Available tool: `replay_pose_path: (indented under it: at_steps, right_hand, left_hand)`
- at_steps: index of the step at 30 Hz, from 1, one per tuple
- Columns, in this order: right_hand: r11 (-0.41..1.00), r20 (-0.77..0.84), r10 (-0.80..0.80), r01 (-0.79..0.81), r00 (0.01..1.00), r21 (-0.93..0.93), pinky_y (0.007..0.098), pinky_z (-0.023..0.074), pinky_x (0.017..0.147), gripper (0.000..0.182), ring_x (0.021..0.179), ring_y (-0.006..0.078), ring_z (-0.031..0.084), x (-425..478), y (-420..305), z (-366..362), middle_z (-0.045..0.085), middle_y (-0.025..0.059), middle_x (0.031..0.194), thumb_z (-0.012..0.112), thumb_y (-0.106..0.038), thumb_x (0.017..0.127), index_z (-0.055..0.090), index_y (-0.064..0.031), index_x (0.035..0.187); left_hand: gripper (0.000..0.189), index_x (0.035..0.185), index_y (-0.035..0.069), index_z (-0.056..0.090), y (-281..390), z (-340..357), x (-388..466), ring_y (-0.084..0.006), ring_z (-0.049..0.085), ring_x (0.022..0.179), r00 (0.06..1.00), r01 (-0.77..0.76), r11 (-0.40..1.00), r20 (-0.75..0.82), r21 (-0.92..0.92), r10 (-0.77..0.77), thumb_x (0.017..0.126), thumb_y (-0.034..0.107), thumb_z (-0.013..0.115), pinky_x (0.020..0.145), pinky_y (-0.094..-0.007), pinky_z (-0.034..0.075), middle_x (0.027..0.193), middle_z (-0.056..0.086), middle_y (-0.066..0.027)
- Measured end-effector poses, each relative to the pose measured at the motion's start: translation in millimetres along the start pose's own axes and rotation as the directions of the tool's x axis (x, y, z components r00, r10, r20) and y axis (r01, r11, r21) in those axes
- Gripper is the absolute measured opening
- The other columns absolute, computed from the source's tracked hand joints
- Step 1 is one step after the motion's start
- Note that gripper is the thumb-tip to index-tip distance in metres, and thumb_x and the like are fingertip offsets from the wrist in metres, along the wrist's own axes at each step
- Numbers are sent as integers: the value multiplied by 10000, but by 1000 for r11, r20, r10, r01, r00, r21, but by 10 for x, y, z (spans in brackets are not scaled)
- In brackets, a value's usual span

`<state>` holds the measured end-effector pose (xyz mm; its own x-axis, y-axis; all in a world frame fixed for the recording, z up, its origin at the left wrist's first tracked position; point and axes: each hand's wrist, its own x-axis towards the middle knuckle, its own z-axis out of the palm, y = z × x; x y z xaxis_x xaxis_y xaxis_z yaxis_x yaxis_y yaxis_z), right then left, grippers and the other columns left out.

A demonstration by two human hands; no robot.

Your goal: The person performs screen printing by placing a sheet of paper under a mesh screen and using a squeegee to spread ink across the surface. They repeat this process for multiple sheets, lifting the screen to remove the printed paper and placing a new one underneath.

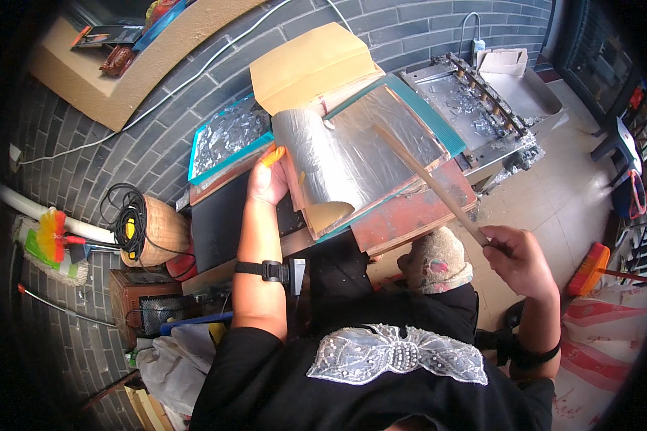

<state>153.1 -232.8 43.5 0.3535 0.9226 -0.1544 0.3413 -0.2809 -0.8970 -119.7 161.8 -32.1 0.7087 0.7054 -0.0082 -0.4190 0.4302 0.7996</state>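
Observation:
My right hand [517,264] grips one end of a long, flat wooden stick [436,188]. The stick slants up and left, its far tip over a flat stack of silver foil sheets [377,145]. Along the stack's left side, a foil-faced sheet [315,161] is curled over into a half roll, and its yellow-brown underside [329,216] shows at the near end. My left hand [269,180] holds the left edge of this curled sheet, some fingers hidden behind it. A yellow finger cover [272,157] wraps one finger. Under the stack lies a ribbed teal board [426,116].
Foil scraps fill a turquoise tray [229,137] at the left. Behind the stack stands yellow-brown paper [312,64]. A metal machine [463,102] littered with foil bits is at the right. A reddish board [410,210] juts out near my knee. A wicker basket [164,229] holds coiled black cable.

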Motion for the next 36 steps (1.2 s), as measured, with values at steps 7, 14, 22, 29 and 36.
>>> replay_pose_path:
  at_steps: [7, 14, 22, 29, 36]
  right_hand:
    - [992, 89, -104, 109, 991, -58, 307, 411, 523, 235, 565, 118, 466, 282, -120, 195, 504, 119, 654, 604, -13, 830, 639, 9, 1061]
    - [993, 57, -107, 110, 993, -50, 302, 396, 511, 228, 558, 107, 429, 380, -39, 243, 461, 98, 623, 604, -6, 828, 645, 9, 1053]
    - [991, 62, -127, 129, 990, -27, 291, 364, 488, 240, 554, 83, 398, 290, -161, 280, 457, 44, 609, 590, 23, 830, 622, 35, 1068]
    - [987, 91, -94, 105, 991, -123, 264, 393, 493, 271, 539, 74, 468, 322, -217, 281, 506, 23, 599, 581, 12, 836, 626, 20, 1103]
    - [985, 72, -116, 124, 991, -123, 263, 400, 509, 250, 563, 76, 458, 356, -148, 293, 525, 31, 629, 575, 23, 835, 626, 30, 1080]
  left_hand:
    - [346, 1230, 42, 553, 62, -50, -88, -239, 573, 1116, 999, -24, 998, 37, -57, 27, 898, 140, 555, 985, -379, 424, 1197, 624, -97]
    - [387, 1266, 27, 534, 348, -485, -415, -244, 567, 1137, 994, -111, 994, 21, -20, 112, 898, 148, 548, 989, -378, 422, 1228, 613, -108]
    - [383, 1250, 20, 549, 444, -677, -649, -244, 557, 1150, 982, -183, 983, -50, 26, 184, 894, 158, 557, 1004, -376, 404, 1240, 607, -105]
    - [377, 1252, 21, 549, 534, -834, -752, -240, 548, 1160, 966, -244, 968, -71, 59, 248, 895, 144, 556, 1012, -374, 398, 1247, 601, -102]
    - [428, 1292, -11, 496, 860, -1285, -1181, -229, 527, 1190, 964, -209, 975, -153, 72, 218, 878, 89, 542, 1054, -347, 364, 1271, 580, -114]
